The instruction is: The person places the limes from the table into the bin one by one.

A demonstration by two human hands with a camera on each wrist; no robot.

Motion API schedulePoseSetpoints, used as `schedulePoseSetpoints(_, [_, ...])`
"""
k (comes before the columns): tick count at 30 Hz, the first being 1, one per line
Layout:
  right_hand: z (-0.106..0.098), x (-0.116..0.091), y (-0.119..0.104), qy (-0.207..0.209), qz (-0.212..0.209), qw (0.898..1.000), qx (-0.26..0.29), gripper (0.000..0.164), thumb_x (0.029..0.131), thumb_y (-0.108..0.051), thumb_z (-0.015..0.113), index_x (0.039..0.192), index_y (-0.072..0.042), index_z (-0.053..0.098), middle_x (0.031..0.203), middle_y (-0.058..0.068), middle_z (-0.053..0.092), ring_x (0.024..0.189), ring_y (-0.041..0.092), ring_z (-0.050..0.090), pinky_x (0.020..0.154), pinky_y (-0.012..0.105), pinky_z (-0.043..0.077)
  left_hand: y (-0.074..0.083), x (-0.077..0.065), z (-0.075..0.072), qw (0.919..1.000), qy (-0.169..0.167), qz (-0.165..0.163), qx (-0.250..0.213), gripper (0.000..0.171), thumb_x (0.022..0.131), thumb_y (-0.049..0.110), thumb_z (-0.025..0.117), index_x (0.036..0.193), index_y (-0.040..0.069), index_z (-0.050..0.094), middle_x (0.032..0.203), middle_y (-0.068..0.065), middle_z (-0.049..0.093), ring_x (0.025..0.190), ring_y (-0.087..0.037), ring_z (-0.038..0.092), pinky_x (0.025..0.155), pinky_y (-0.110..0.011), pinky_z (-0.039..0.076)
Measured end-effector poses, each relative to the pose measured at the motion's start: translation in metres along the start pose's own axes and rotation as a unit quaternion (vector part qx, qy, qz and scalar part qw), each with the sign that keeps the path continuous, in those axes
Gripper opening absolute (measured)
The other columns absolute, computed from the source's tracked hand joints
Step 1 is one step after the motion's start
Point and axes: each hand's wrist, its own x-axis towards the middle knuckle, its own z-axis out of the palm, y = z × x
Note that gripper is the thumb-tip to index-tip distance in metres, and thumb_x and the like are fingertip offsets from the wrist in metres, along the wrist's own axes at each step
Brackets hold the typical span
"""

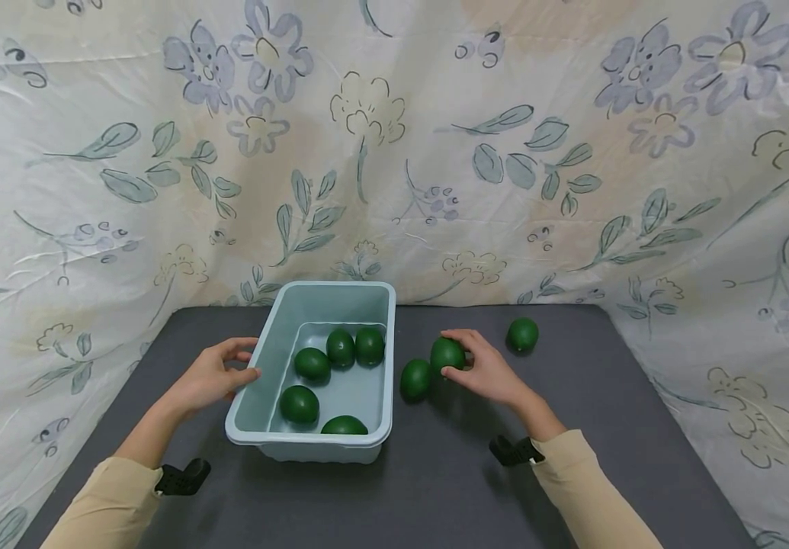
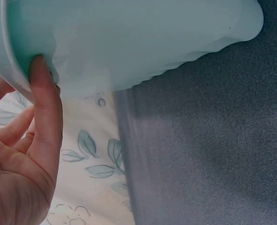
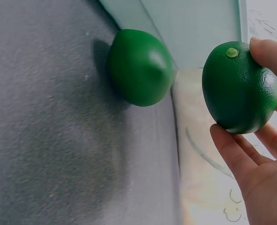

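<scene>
A pale blue-green plastic bin (image 1: 242, 412) stands on the dark table, with several dark green limes (image 1: 299, 404) lying inside. My left hand (image 1: 210, 374) holds the bin's left rim, and in the left wrist view a finger (image 2: 45, 108) is tucked under the lip. To the right of the bin, my right hand (image 1: 489, 371) grips a lime (image 3: 239, 89) between thumb and fingertips, raised above the table. Its pale stem scar faces the right wrist camera. Another lime (image 1: 415, 380) lies on the table between the bin and that hand.
One more lime (image 1: 522, 335) rests farther back on the right side of the table (image 1: 449, 488). A floral cloth (image 1: 394, 168) hangs behind the table and along its sides. Black straps with camera mounts (image 1: 184, 477) sit on both wrists.
</scene>
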Motion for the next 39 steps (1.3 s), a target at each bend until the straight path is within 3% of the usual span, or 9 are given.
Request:
schedulePoseSetpoints(32, [-0.009, 0.045, -0.047, -0.002, -0.01, 1.0, 0.025, 0.059, 0.083, -0.022, 0.069, 0.135, -0.016, 0.043, 0.131, 0.01, 0.041, 0.11, 0.025, 0.053, 0.085, 0.034, 0.05, -0.002, 0.001, -0.001, 0.9999, 0.004, -0.005, 0.009, 0.063, 0.088, 0.016, 0.062, 0.141, 0.003, 0.03, 0.122, -0.025, 0.043, 0.088, -0.023, 0.061, 0.063, -0.037, 0.054])
schedulePoseSetpoints(39, [-0.006, 0.057, -0.057, -0.008, -0.028, 0.999, 0.036, 0.059, 0.082, -0.017, 0.069, 0.135, -0.01, 0.043, 0.126, 0.011, 0.043, 0.107, 0.024, 0.053, 0.084, 0.032, 0.05, -0.002, 0.002, -0.001, 1.0, 0.004, -0.004, 0.006, 0.064, 0.088, 0.016, 0.062, 0.141, 0.003, 0.03, 0.122, -0.025, 0.043, 0.087, -0.023, 0.061, 0.062, -0.037, 0.054])
